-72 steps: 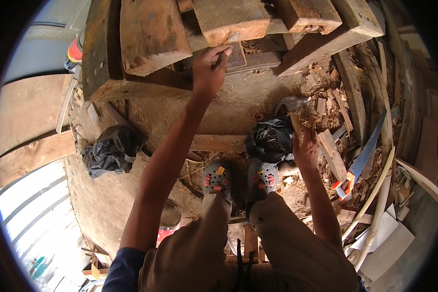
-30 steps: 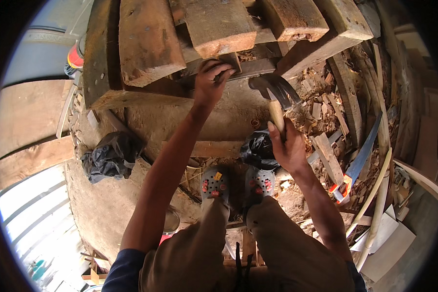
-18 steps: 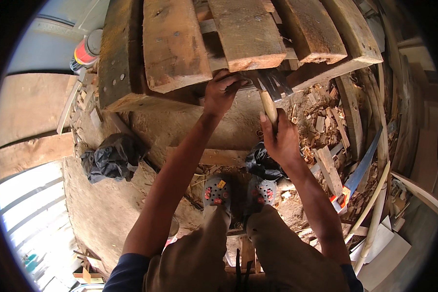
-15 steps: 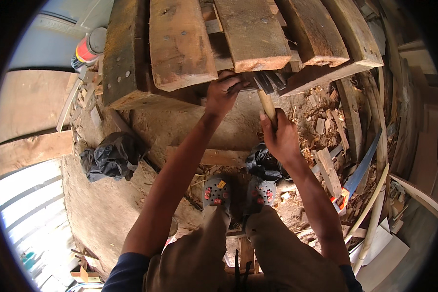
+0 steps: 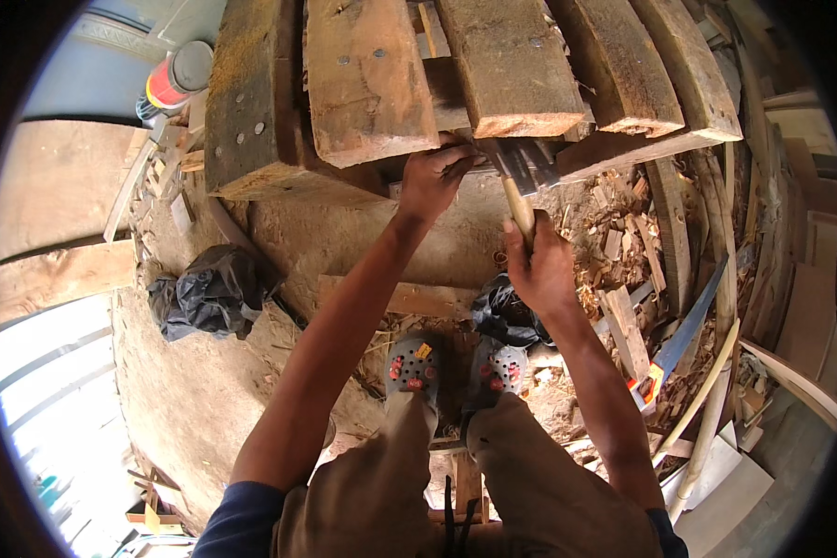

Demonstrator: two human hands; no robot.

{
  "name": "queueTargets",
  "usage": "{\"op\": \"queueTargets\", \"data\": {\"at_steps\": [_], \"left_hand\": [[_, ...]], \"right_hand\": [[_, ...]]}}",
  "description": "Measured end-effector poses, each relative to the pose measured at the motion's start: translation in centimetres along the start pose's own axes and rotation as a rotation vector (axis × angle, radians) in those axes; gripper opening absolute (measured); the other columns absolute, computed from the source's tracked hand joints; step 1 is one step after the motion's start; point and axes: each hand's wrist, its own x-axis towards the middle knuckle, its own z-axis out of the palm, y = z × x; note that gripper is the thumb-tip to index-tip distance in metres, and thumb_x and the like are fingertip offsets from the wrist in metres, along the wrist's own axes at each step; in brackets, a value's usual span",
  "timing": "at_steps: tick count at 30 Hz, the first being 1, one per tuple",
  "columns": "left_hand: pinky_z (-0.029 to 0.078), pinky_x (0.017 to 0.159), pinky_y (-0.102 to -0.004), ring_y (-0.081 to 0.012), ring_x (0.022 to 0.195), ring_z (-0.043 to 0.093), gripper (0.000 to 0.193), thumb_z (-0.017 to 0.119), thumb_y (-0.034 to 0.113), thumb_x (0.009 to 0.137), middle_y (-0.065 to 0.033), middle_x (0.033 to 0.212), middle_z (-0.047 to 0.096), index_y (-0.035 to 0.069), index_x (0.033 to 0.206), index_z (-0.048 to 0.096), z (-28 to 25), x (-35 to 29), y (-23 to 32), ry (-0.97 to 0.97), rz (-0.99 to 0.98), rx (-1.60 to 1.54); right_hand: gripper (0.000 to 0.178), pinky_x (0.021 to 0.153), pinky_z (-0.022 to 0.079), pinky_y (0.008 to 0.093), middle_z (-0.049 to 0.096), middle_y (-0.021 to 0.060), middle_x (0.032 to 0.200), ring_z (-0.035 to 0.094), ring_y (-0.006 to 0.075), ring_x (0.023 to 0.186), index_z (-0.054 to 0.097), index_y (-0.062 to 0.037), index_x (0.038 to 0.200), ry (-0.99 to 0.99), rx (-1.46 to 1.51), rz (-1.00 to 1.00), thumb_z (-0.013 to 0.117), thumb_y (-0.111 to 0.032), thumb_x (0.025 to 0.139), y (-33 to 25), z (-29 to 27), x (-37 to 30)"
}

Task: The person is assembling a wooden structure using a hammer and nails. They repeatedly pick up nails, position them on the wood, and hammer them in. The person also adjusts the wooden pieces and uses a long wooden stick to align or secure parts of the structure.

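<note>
A claw hammer (image 5: 519, 203) with a pale wooden handle is gripped in my right hand (image 5: 542, 272); its dark metal head is up by the plank ends. My left hand (image 5: 430, 186) reaches in just beneath the front end of a plank (image 5: 372, 84), its fingers bent together. Whatever those fingers hold, if anything, is too dark to make out. Above both hands stands a slatted wooden frame of rough planks, with a thick side beam (image 5: 251, 121) showing nail heads at the left. Its underside is mostly in shadow.
A handsaw (image 5: 693, 325) with a blue blade leans among offcuts at the right. Black plastic bags (image 5: 209, 293) lie on the dirt floor, another (image 5: 507, 312) near my clogs (image 5: 411, 363). Wood scraps (image 5: 623, 242) litter the right side. A red and grey can (image 5: 177, 74) stands back left.
The view has shifted slightly, so the frame sits a little farther right. The hammer head has tilted a bit and sits slightly lower against the planks. Both hands keep their places.
</note>
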Motion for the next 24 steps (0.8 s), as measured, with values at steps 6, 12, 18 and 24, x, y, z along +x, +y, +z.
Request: {"op": "queueTargets", "data": {"at_steps": [6,12,18,24], "left_hand": [[0.051,0.099,-0.0373,-0.0319,0.114,0.063,0.043,0.084,0.014,0.079,-0.0136,0.125,0.065,0.004,0.118,0.07,-0.7,-1.2,-0.9,-0.054,0.05,0.054],[0.047,0.108,-0.043,-0.0333,0.132,0.052,0.073,0.084,0.022,0.081,-0.0167,0.149,0.047,0.005,0.144,0.051,-0.3,-3.2,-1.9,-0.082,0.171,0.321],[0.039,0.115,-0.0469,-0.0326,0.135,0.05,0.07,0.078,0.023,0.084,-0.0155,0.15,0.048,0.004,0.146,0.049,0.0,-3.9,-2.2,-0.125,0.17,0.493],[0.036,0.117,-0.0499,-0.0317,0.134,0.05,0.071,0.076,0.023,0.085,-0.0148,0.149,0.049,0.007,0.148,0.047,-0.4,-4.2,-2.7,-0.098,0.211,0.519]], "right_hand": [[0.026,0.051,0.048,0.0458,0.062,0.0221,0.066,0.067,0.0412,0.06,0.055,0.0022,0.099,0.043,0.025,-0.043,0.062,-0.023,0.101,-0.1,-0.3,-0.1],[0.025,0.051,0.05,0.0481,0.062,0.0226,0.065,0.067,0.0432,0.06,0.053,0.0025,0.1,0.028,-0.012,-0.081,0.064,-0.019,0.1,0.5,-0.1,-0.1],[0.026,0.05,0.05,0.0493,0.063,0.0249,0.066,0.067,0.0454,0.061,0.052,0.0045,0.102,0.05,-0.017,-0.131,0.065,-0.017,0.098,0.4,0.6,-0.3],[0.027,0.051,0.051,0.0496,0.064,0.0268,0.068,0.068,0.0458,0.062,0.053,0.0049,0.103,0.029,-0.028,-0.079,0.065,-0.019,0.098,-0.1,0.5,-0.1]]}}
